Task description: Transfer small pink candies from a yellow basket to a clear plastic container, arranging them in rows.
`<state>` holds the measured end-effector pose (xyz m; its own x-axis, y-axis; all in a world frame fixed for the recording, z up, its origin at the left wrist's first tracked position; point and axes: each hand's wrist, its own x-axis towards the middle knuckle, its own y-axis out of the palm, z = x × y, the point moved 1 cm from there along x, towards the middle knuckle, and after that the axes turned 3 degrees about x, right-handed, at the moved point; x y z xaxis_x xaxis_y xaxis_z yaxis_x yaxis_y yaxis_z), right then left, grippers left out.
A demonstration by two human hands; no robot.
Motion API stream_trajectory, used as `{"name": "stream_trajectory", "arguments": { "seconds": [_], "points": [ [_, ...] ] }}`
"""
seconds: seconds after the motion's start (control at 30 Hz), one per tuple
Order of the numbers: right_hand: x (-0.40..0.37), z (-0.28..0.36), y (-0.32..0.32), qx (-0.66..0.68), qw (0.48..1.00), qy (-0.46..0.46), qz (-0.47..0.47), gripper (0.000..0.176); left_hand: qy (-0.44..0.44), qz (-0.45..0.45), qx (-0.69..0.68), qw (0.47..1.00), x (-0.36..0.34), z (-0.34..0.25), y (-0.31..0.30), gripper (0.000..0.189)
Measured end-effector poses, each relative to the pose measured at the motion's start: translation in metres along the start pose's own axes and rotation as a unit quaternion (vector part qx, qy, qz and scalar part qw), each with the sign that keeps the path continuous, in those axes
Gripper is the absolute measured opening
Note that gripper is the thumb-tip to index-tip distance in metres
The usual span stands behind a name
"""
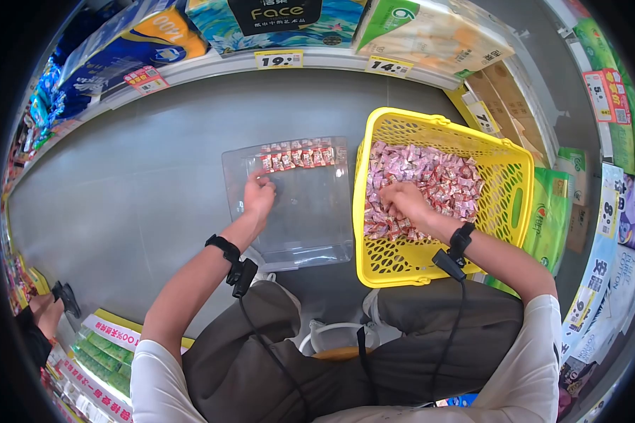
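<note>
Sweets (434, 166), by the look of them, lie heaped in the yellow basket (360, 204), and more form a row (298, 159) along the far side of the clear box (300, 218). Each should be very light and firm, in a thin, slick wrapper that could slip or crinkle; a thumb-and-finger pinch across the middle seems best, sparing the ends. The heap is pale pink toward the far left and redder toward the right; the row is red and white, set side by side, with a fainter strip behind it that may be a reflection. The right hand (404, 200) dips into the heap, fingers bent down and drawn together; whether it pinches anything I cannot tell. The left hand (259, 194) is at the row's left end, fingers loosely bent; whether they touch or grip anything is unclear. The box, seemingly stiff plastic, is beside the basket, above the grey floor (155, 169). Black bands (224, 247) circle both wrists. Tissue packs (279, 28) and price tags (279, 59) line the shelves beyond
</note>
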<state>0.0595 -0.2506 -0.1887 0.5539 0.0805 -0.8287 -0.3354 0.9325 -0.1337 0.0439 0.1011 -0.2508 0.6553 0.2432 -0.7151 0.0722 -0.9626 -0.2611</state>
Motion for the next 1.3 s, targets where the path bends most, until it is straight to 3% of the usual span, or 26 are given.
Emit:
{"name": "stream_trajectory", "arguments": {
  "seconds": [0.13,0.2,0.3,0.43,0.5,0.63,0.8,0.9,1.13,1.23,1.3],
  "points": [
    [0.009,-0.021,0.009,-0.144,0.988,-0.054,0.029,0.040,-0.045,0.036,-0.055,0.997,-0.002,-0.002,0.001,0.032],
    [0.011,-0.026,0.016,-0.211,0.959,-0.175,0.066,0.044,-0.062,0.059,-0.063,0.994,-0.008,-0.006,0.002,0.031],
    [0.023,-0.040,0.029,-0.305,0.915,-0.253,0.073,0.046,-0.079,0.099,-0.074,0.989,-0.014,-0.008,0.007,0.029],
    [0.021,-0.039,0.036,-0.342,0.902,-0.263,0.025,0.051,-0.087,0.134,-0.083,0.984,-0.018,-0.012,0.011,0.028],
    [0.025,-0.035,0.033,-0.182,0.977,-0.069,0.089,0.056,-0.083,0.153,-0.071,0.982,-0.021,-0.017,0.012,0.029],
    [0.018,-0.033,0.032,-0.186,0.973,-0.120,0.069,0.060,-0.088,0.191,-0.058,0.976,-0.026,-0.023,0.014,0.030],
    [0.025,-0.037,0.041,-0.080,0.989,-0.020,0.124,0.063,-0.095,0.207,-0.063,0.972,-0.027,-0.019,0.016,0.031],
    [0.030,-0.039,0.041,-0.087,0.990,0.005,0.114,0.066,-0.095,0.204,-0.061,0.972,-0.027,-0.020,0.016,0.031],
    [0.026,-0.044,0.038,-0.209,0.966,-0.097,0.115,0.064,-0.095,0.207,-0.067,0.971,-0.026,-0.019,0.015,0.031],
    [0.018,-0.031,0.038,-0.250,0.957,-0.126,0.072,0.057,-0.094,0.207,-0.060,0.972,-0.026,-0.021,0.016,0.031],
    [0.003,-0.013,0.039,-0.298,0.938,-0.167,0.057,0.042,-0.092,0.202,-0.062,0.973,-0.026,-0.021,0.016,0.030]
  ]
}}
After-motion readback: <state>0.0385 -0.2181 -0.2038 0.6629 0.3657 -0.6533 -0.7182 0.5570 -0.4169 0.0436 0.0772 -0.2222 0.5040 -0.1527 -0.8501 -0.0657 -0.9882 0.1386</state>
